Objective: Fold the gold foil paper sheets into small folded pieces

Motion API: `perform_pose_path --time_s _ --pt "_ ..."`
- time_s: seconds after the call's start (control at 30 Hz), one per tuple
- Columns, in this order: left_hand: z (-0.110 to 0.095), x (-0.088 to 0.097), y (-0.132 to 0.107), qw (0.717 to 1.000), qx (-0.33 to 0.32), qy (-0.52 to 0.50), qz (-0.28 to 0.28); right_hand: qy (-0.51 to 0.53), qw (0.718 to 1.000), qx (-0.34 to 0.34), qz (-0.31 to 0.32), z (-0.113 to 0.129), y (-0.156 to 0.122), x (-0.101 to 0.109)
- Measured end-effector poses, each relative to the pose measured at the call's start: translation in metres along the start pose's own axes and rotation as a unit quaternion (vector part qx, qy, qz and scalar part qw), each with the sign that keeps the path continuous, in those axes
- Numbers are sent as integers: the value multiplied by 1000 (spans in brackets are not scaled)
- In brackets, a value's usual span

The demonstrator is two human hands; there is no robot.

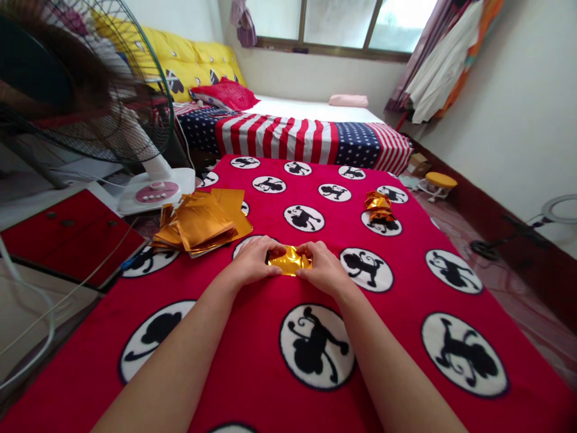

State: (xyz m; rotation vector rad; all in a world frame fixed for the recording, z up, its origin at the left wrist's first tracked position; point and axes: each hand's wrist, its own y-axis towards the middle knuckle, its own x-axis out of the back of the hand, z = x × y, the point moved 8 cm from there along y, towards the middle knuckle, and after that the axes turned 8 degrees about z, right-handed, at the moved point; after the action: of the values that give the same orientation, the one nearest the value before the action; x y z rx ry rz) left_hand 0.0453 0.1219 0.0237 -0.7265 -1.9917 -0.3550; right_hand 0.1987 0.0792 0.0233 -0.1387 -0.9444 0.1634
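Note:
A small piece of shiny gold foil paper (291, 262) lies between my hands at the middle of the red cloth, creased and bent up in places. My left hand (256, 260) grips its left end, fingers curled over the far side and thumb at the near edge. At the right end my right hand (323, 264) holds it the same way. Left of my hands is a loose pile of flat gold foil sheets (205, 222). Farther off to the right stand several folded gold foil pieces (379, 206), bunched together.
The red cloth with monkey prints (396, 325) covers the surface before me. An electric fan (153, 183) stands close at the left, beside a red-fronted cabinet (72, 234). Beyond are a bed with a striped and starred cover (288, 137) and a yellow stool (440, 180).

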Motion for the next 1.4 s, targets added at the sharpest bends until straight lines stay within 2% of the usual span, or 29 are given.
perform_pose_path --time_s 0.37,0.53,0.7,0.8,0.9,1.17,1.4 --pt "-1 3 -1 999 -24 -12 28 97 992 70 29 -22 10 -6" --pt "-3 2 0 1000 -7 -2 24 92 992 66 49 -18 10 -5" --pt "-5 -1 0 997 71 20 -25 11 1000 8 -14 -3 0 -1" --pt "-6 -2 0 995 93 29 -32 -45 998 -12 -44 4 -3 -3" --pt "-6 -3 0 994 102 33 -27 -64 997 -15 -46 7 -4 -6" --pt "-5 -4 0 995 91 29 -16 -57 998 -13 -37 5 -4 -4" --pt "-4 0 -1 998 53 2 21 22 999 31 0 -5 0 -5"
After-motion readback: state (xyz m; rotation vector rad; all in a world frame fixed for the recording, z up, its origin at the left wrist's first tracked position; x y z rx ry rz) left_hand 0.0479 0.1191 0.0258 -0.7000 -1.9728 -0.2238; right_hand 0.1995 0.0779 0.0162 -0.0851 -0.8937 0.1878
